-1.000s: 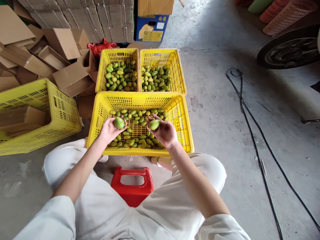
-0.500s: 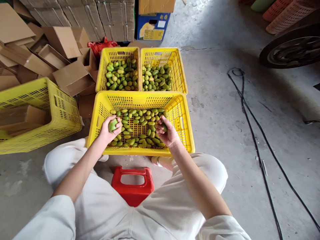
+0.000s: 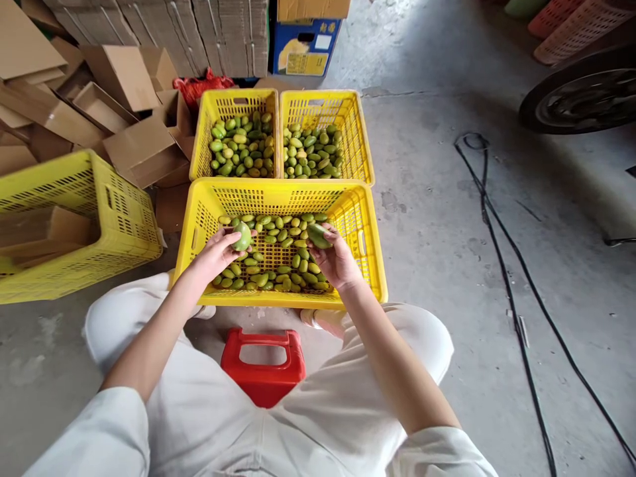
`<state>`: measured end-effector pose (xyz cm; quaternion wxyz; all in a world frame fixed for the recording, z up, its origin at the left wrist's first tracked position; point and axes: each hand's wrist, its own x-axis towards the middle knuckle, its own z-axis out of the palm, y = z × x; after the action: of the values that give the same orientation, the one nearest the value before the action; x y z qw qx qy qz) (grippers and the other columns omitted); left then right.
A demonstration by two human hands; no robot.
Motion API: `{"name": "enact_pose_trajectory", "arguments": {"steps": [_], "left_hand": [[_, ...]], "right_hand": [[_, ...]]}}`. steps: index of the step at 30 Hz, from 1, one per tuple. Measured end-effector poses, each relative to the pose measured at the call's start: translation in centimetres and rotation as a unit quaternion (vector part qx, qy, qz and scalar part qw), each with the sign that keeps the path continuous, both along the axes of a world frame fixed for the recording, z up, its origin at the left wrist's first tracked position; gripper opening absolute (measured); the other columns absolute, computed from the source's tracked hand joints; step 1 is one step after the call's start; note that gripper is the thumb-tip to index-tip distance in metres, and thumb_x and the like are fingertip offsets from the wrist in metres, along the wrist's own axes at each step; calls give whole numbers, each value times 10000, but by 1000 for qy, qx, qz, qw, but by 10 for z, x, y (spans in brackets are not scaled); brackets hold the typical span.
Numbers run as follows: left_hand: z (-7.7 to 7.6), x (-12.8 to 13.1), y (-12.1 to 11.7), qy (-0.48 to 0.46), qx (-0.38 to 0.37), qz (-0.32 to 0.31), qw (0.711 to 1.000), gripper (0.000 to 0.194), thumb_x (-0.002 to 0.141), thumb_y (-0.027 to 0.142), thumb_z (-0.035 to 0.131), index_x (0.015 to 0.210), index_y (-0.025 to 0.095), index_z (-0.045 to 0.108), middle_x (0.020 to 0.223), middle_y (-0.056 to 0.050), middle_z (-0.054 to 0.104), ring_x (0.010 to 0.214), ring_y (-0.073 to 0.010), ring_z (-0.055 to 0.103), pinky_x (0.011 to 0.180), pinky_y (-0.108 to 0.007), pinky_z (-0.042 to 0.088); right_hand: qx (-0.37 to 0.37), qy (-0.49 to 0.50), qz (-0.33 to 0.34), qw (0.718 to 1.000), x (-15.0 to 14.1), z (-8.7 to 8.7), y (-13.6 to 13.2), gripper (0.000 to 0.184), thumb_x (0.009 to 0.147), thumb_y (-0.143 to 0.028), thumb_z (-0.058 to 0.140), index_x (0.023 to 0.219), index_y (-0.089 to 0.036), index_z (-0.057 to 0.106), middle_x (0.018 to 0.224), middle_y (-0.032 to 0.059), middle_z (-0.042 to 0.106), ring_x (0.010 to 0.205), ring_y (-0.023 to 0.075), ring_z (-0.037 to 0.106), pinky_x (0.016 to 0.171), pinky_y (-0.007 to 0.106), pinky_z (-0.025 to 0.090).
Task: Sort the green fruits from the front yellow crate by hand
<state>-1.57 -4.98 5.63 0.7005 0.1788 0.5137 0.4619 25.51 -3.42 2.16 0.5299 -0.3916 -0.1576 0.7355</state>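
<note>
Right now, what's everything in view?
Front crate: one, yellow, centre
Rear crates: two, yellow, behind it
Loose fruits: many, green-yellow, inside these
Side crate: one, yellow, left
Cardboard boxes: several, brown, left
Cardboard stacks: several, brown, top left
Cartons: two, blue and brown, top
Bundle: one, red, beyond crates
Plastic item: one, red, bottom centre
Cable: unclear count, black, right
Wheel: one, black, right
Baskets: two, pink, top right
Held fruits: two, green, over crate
Hands: two, bare, each holding one
Sleeves: two, pale, bottom
Legs: two, white-trousered, bottom
</note>
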Motion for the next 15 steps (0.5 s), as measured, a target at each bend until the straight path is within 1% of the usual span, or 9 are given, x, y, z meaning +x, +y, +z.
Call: {"name": "enact_pose_trajectory", "arguments": {"steps": [3, 5, 7, 8, 9, 10, 12, 13, 15], "left_hand": [[-5, -1, -2, 14, 32, -24, 999, 209, 761, 213, 813, 945, 170, 725, 1008, -120, 793, 919, -226, 748, 602, -226, 501], [-7, -1, -2, 29, 48, -46, 997, 220, 768, 273, 815, 946, 154, 767, 923, -118, 784, 769, -178, 713, 535, -202, 441], [-7, -1, -2, 39, 52, -68, 996, 248, 787, 367, 802, 868, 134, 782, 748, -101, 737, 551, -109, 587, 453, -187, 357], [-7, -2, -1, 42, 50, -68, 995, 284, 794, 412, 793, 810, 129, 772, 655, -83, 691, 473, -83, 510, 419, -182, 316], [-6, -2, -1, 43, 46, -61, 996, 322, 799, 445, 783, 752, 128, 752, 575, -62, 636, 422, -66, 445, 393, -178, 280], [-4, -3, 0, 41, 38, -44, 997, 351, 805, 461, 771, 701, 129, 726, 514, -42, 581, 390, -57, 401, 373, -174, 255], [3, -2, 2, 21, 8, 9, 1000, 380, 841, 460, 726, 646, 139, 673, 456, -13, 507, 360, -58, 377, 344, -171, 240], [8, -2, 3, 3, -16, 47, 999, 379, 873, 445, 689, 646, 144, 654, 459, -8, 503, 358, -61, 390, 337, -169, 256], [18, 1, 4, -47, -75, 137, 987, 344, 949, 391, 600, 701, 155, 632, 521, -14, 558, 404, -79, 499, 359, -157, 354]], "right_hand": [[15, -25, 44, 999, 0, 2, -1, 377, 704, -427, 911, 922, -243, 665, 814, -25, 716, 507, 69, 464, 409, 184, 357], [20, -34, 68, 997, -1, 4, -2, 406, 733, -531, 885, 894, -225, 671, 645, -45, 598, 453, 64, 350, 382, 190, 294], [15, -30, 82, 996, -1, 5, -2, 402, 781, -579, 831, 832, -221, 656, 548, -65, 461, 442, 75, 320, 378, 196, 297], [8, -24, 85, 996, -1, 6, -3, 391, 796, -575, 809, 799, -221, 643, 544, -61, 446, 451, 81, 343, 384, 199, 323], [-1, -16, 85, 996, -1, 6, -3, 375, 796, -556, 799, 772, -221, 631, 565, -46, 479, 473, 89, 395, 399, 202, 367], [-10, -10, 82, 997, -1, 6, -2, 350, 783, -523, 800, 760, -220, 626, 615, -24, 544, 515, 99, 468, 427, 206, 422], [-18, -5, 69, 997, -1, 6, -2, 271, 735, -414, 824, 796, -221, 645, 770, 6, 669, 636, 119, 595, 504, 209, 514], [-15, -6, 60, 998, -1, 5, -2, 255, 709, -354, 840, 840, -225, 662, 837, 2, 700, 674, 117, 620, 525, 202, 529], [-1, -6, 44, 999, 0, 4, -2, 314, 678, -263, 870, 927, -246, 679, 867, -32, 702, 642, 88, 592, 492, 171, 491]]}}
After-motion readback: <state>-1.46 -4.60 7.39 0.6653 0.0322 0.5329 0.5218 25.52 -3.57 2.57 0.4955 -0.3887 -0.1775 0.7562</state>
